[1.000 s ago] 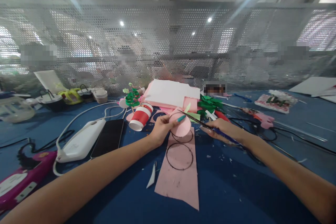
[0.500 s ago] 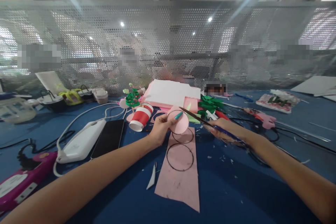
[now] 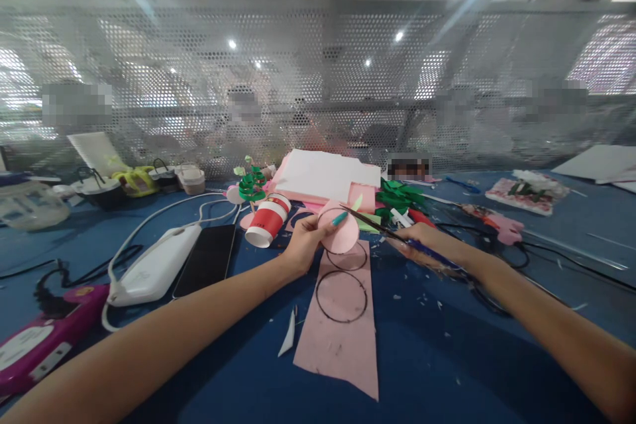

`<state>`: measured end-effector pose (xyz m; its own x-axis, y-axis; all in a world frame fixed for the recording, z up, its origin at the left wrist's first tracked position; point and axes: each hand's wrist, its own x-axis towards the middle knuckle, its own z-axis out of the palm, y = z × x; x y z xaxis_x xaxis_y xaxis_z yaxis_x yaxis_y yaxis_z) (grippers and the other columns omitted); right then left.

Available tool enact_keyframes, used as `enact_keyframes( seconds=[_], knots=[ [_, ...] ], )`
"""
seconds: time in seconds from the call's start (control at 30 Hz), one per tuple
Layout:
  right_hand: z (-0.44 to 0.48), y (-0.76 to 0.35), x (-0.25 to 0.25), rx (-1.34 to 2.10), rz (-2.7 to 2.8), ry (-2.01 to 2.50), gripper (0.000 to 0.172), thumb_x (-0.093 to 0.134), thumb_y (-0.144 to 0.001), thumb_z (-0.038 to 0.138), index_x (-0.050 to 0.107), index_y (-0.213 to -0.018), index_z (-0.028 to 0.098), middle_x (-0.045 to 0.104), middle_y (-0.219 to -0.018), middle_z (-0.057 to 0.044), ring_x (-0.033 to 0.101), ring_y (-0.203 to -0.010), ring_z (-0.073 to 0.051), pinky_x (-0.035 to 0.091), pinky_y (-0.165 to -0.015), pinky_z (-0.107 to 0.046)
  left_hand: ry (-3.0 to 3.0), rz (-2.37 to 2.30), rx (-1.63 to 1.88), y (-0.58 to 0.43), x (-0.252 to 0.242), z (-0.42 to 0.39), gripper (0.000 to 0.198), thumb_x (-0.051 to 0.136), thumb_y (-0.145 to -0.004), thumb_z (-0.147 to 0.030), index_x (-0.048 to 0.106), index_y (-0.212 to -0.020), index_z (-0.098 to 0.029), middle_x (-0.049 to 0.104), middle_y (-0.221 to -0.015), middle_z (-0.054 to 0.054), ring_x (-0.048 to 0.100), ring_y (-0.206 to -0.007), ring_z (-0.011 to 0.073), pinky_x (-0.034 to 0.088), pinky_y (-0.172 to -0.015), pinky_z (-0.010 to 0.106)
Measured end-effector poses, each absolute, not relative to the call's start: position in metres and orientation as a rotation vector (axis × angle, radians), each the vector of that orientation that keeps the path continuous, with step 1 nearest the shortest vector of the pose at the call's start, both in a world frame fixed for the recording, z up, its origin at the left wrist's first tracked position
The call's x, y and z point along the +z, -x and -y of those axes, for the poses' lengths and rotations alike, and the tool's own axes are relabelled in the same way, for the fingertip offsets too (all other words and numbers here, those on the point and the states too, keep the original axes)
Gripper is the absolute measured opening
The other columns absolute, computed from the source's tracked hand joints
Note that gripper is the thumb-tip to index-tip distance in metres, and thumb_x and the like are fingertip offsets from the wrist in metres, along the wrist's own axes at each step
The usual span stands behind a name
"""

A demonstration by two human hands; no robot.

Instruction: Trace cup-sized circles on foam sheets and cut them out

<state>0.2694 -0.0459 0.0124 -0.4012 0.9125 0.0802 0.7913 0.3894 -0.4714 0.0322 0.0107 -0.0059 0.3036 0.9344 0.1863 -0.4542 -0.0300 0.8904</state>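
Pinched between the thumb and fingers of my left hand (image 3: 307, 243) is a round pink paper disc (image 3: 346, 236), with part of a dark drawn outline along its edge. My right hand (image 3: 422, 245) is closed around blue-handled scissors (image 3: 370, 220), whose dark blades reach to the disc's upper right edge. Whether the blades are cutting the paper I cannot tell. Below the disc, a pink paper strip (image 3: 338, 351) lies flat on the blue table, bearing drawn dark circles. The disc covers part of the strip's upper end.
A red-and-white paper cup (image 3: 268, 220) lies tilted left of centre, beside a small green paper tree (image 3: 252, 187). Stacked paper (image 3: 318, 174) is behind. Left are a phone (image 3: 207, 260), white power bank (image 3: 156, 265) and purple power strip (image 3: 54, 338); right, a pink glue gun (image 3: 504, 226).
Both hands, the disc and the scissors hold nearly the same place. The whole view has shifted very slightly; nothing has been let go or picked up.
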Motion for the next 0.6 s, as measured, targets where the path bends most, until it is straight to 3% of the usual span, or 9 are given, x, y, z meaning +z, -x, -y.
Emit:
enact_keyframes(
  seconds=[0.6],
  knots=[
    [0.0454,-0.2704,0.0109,0.506,2.328,1.418,0.05,0.036,-0.081,0.064,0.042,-0.065,0.017,0.036,-0.056,0.002,0.031,-0.051,-0.009,0.024,-0.046,-0.022,-1.12,-0.543,1.194,-0.0314,-0.0075,-0.0118,0.027,0.081,-0.049,-0.026,0.071,-0.07,-0.012,0.069,-0.066,0.003,0.058,-0.059,0.012,0.045,-0.062,0.025]
  ],
)
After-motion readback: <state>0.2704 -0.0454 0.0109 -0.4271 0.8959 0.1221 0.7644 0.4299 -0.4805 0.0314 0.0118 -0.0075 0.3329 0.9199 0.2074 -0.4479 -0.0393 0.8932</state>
